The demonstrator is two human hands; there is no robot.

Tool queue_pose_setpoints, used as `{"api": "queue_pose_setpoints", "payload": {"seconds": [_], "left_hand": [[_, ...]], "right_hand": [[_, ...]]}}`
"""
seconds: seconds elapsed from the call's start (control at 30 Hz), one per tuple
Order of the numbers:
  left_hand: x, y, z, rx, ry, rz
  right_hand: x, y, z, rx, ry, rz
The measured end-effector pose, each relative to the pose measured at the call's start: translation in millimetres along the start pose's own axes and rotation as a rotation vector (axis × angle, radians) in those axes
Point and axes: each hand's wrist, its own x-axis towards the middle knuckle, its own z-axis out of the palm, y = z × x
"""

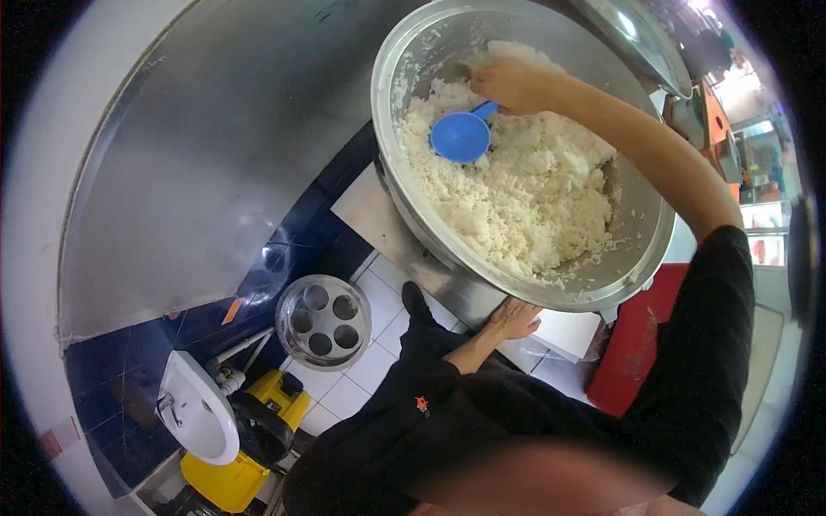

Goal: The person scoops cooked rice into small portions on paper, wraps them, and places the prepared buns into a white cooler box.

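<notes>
A large metal pot (445, 248) holds a heap of cooked white rice (523, 187). My right hand (516, 86) reaches over the rim into the pot, its fingers closed round the handle of a blue plastic scoop (461, 137). The scoop's round bowl rests on the rice near the left wall and looks empty. Something pale and translucent lies by the fingers at the far side; I cannot tell what it is. My left hand (514, 318) is below the pot's near rim, against the edge of the metal table (452, 284), with its fingers partly spread; nothing shows in it.
A metal lid (635, 39) stands behind the pot. White boxes or sheets (568, 329) and a red container (635, 348) are at the right. On the floor side are a round metal insert with several holes (324, 322), a white washbasin (197, 409) and a yellow bin (277, 396).
</notes>
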Motion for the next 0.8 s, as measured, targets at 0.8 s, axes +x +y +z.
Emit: {"api": "queue_pose_setpoints", "payload": {"seconds": [0.8], "left_hand": [[0,-1,12,0.094,0.292,0.067]], "right_hand": [[-61,-74,-1,0.982,-0.091,-0.047]]}}
